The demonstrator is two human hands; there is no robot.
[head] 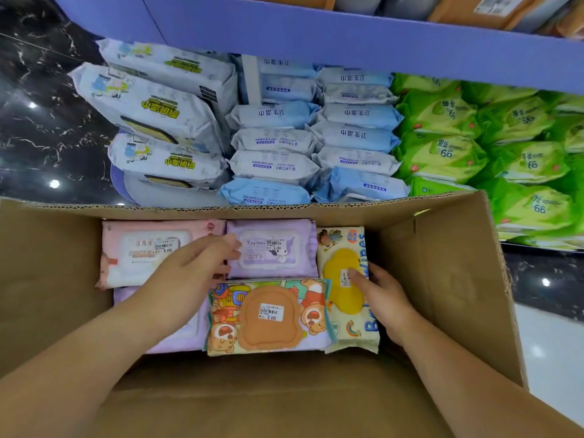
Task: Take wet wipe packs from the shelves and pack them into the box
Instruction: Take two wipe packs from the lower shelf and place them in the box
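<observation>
Inside the box (442, 279), the right hand (385, 295) grips the yellow-lid pack (338, 267), likely seating it; the left hand (196, 267), fingers flat, steadies the purple pack (271, 248).

Bright, floor (38, 147) glare, warped, possibly blurred edges

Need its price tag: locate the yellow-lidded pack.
Head view: the yellow-lidded pack lies inside the box, far right, beside the orange-lidded pack, gripped by the right hand.
</observation>
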